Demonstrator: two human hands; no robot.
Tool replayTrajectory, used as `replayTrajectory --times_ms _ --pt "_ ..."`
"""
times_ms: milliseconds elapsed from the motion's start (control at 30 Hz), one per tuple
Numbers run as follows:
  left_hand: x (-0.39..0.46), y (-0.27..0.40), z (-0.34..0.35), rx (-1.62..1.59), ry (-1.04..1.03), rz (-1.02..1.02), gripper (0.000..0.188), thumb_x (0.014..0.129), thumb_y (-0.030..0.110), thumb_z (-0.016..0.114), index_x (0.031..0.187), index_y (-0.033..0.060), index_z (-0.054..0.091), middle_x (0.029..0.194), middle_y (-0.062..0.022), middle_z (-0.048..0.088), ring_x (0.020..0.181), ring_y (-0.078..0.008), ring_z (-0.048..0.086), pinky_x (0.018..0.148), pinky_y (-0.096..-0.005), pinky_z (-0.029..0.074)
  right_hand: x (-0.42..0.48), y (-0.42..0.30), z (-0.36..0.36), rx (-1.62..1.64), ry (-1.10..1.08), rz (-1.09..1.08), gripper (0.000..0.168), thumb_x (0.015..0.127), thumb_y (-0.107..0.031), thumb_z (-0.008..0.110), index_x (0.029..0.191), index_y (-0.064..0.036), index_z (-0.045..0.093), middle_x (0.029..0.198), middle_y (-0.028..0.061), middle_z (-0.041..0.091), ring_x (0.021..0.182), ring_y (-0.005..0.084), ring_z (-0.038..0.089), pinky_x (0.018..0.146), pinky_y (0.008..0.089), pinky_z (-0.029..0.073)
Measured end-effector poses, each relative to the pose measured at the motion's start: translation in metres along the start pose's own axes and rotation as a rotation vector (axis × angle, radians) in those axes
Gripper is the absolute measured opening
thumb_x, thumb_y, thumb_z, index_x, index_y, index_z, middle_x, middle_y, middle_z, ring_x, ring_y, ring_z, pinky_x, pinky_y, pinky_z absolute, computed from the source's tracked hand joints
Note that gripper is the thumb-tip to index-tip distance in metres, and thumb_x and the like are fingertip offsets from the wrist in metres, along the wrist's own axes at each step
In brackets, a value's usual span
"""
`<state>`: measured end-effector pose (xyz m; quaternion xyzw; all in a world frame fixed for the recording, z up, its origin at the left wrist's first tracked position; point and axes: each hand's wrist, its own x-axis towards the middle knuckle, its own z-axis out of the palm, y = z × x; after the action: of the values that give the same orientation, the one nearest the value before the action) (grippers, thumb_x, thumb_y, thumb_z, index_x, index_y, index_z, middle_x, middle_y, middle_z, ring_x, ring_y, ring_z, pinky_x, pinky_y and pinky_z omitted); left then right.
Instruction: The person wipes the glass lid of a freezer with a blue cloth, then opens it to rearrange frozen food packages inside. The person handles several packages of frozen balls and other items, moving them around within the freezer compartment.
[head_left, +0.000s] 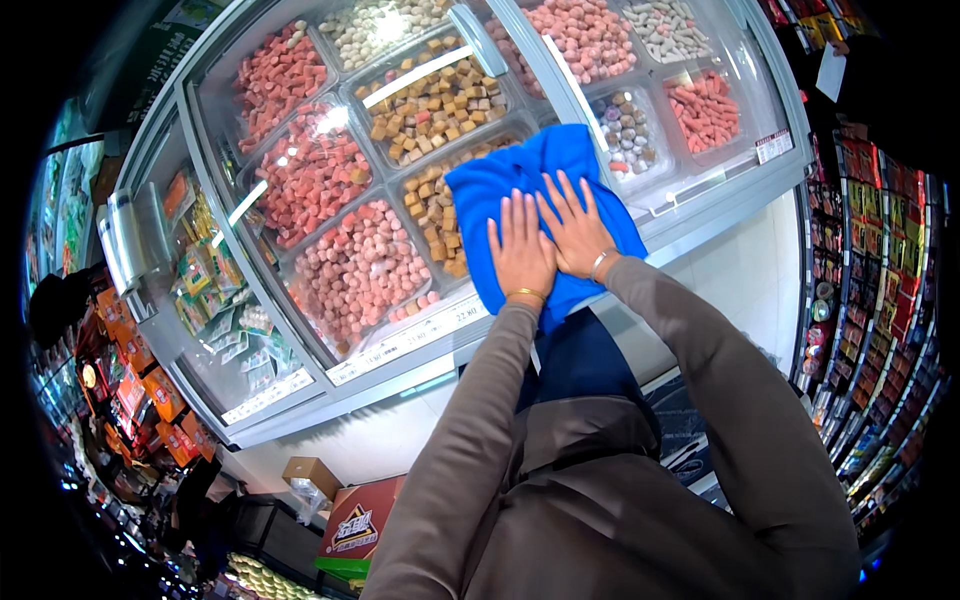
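Both my hands lie flat, palms down, on a blue cloth (480, 206), side by side with the thumbs close together. My left hand (523, 251) wears a gold bangle at the wrist, and my right hand (579, 229) a silver one. The fingers of each are extended and grip nothing. Under the cloth is the glass top of a chest freezer (724, 193), near its front edge. Through the glass show bins of pink balls (367, 262), tan cubes (439, 101) and reddish sticks (701, 112). The cloth hides part of the bins below it.
A handle (477, 41) stands on the sliding lid. Price labels (409, 341) line the front rim. A cardboard box (311, 474) and a red carton (361, 521) are low at left. Racks of packets (874, 300) rise at right; orange packages (163, 394) hang at left.
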<state>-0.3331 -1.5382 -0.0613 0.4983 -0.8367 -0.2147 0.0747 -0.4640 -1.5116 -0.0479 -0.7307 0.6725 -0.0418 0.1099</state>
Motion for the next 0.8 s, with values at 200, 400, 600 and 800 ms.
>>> replayTrajectory --times_ms 200,400,600,800 --pt "0.049 -0.126 -0.056 0.201 0.235 -0.197 0.057 0.094 0.023 0.038 0.15 0.015 0.034 0.159 -0.0033 0.026 0.148 -0.0215 0.02 0.118 -0.0456 0.012 0.135 -0.09 0.019 0.093 0.145 -0.071 0.057 0.098 -0.039 0.04 0.146 -0.01 0.038 0.157 0.016 0.025 0.147 0.0367 0.015 0.116 0.0567 0.01" --pt "0.067 -0.174 -0.06 0.241 0.341 -0.303 0.054 0.095 0.026 0.034 0.149 0.0176 0.036 0.158 -0.0033 0.029 0.146 -0.0225 0.023 0.116 -0.049 0.014 0.174 -0.115 0.032 0.143 0.177 -0.083 0.054 0.1 -0.041 0.037 0.147 -0.014 0.04 0.158 0.0113 0.024 0.146 0.0333 0.018 0.117 0.0542 0.011" --pt "0.049 -0.095 -0.022 0.277 0.287 -0.321 0.055 0.097 0.03 0.032 0.148 0.0099 0.035 0.159 -0.0084 0.023 0.148 -0.0283 0.018 0.117 -0.0492 0.011 0.108 -0.065 0.033 0.239 0.169 -0.081 0.043 0.097 -0.031 0.045 0.137 -0.018 0.052 0.154 0.0032 0.035 0.144 0.0225 0.027 0.118 0.0477 0.017" --pt "0.045 0.007 0.016 0.221 0.269 -0.418 0.052 0.101 0.032 0.03 0.148 0.0095 0.033 0.16 -0.004 0.022 0.148 -0.0231 0.015 0.117 -0.045 0.009 0.059 0.015 0.017 0.307 0.236 -0.172 0.037 0.095 -0.028 0.051 0.13 -0.016 0.057 0.15 0.0048 0.042 0.141 0.0238 0.034 0.115 0.0474 0.024"
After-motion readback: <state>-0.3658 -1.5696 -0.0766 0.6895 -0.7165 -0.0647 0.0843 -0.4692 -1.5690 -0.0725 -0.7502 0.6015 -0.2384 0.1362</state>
